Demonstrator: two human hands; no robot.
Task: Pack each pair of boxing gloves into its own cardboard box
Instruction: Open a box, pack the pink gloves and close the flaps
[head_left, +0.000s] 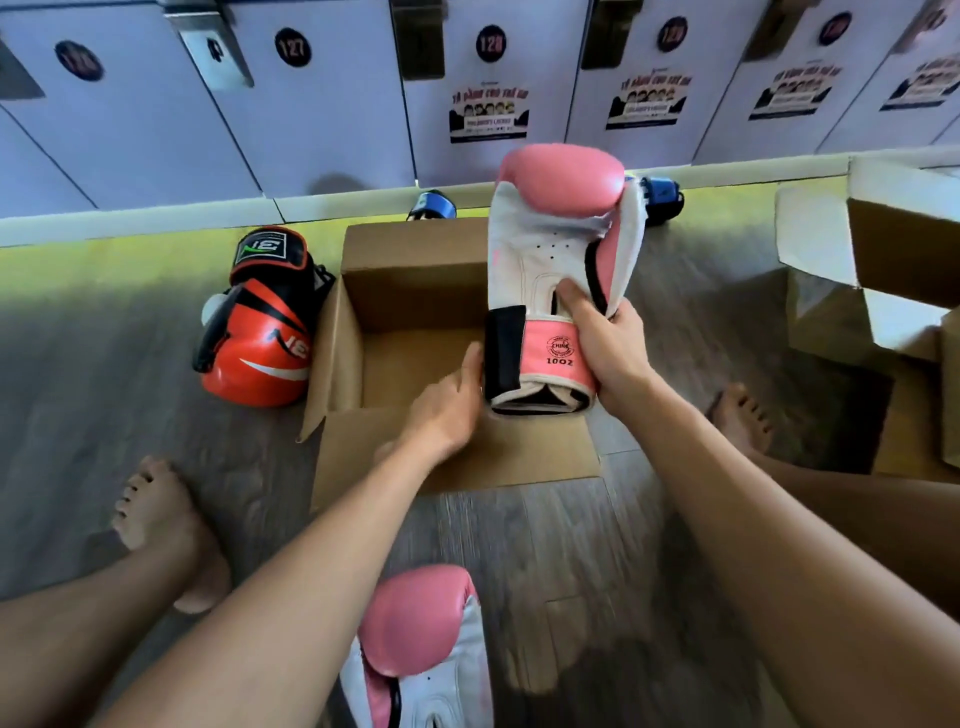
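A pink and white boxing glove (550, 244) is held upright over an open cardboard box (410, 291) on the floor. My right hand (605, 343) grips its cuff from the right, fingers on the palm side. My left hand (449, 410) touches the black strap at the cuff's left edge with its fingertips. The matching pink glove (421, 644) lies on the floor between my legs, near the bottom edge. The box looks empty inside.
A red and black pair of gloves (260, 322) lies left of the box. Blue gloves (660, 197) sit behind it by the numbered lockers (322, 114). Another open box (893, 260) stands at right. My bare feet (156, 514) rest on both sides.
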